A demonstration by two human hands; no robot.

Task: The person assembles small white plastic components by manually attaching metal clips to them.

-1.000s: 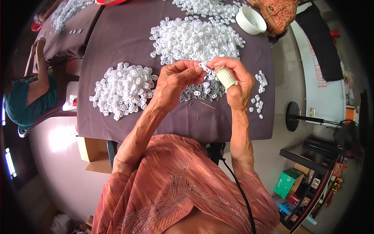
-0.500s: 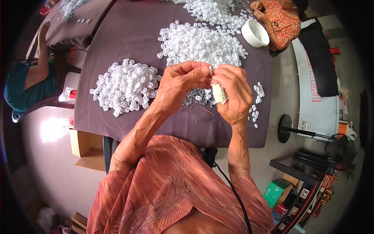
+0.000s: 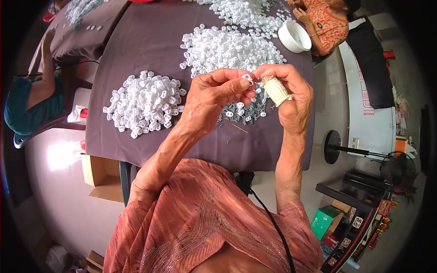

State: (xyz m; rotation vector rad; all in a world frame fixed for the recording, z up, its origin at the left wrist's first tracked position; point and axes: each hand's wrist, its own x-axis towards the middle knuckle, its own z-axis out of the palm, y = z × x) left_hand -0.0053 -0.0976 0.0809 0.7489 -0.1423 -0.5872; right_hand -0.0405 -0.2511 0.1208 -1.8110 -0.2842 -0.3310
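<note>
Over the near part of the table my hands meet almost fingertip to fingertip. My left hand [image 3: 207,98] pinches a small white oval plastic piece [image 3: 248,78] with holes, between thumb and index finger. Close beside it, my right hand [image 3: 297,102] has its fingers closed, and whatever lies at their tips is too small to make out. A cream ribbed covering [image 3: 276,91] sits about the right thumb. Below the hands spreads a heap of small grey screw-like parts [image 3: 246,111], with a few white pieces among them, partly hidden by my left fingers.
A heap of white pieces [image 3: 143,104] lies to the left; a larger one [image 3: 232,50] spreads beyond my hands. A white bowl [image 3: 295,37] stands far right near a person in orange [image 3: 324,27]. Another person in teal [image 3: 34,100] sits left. A thin stick [image 3: 240,128] lies nearby.
My right hand has moved right and turned, drawing slightly away from the left. The white piece in my left fingers now shows its holed face instead of its edge.
</note>
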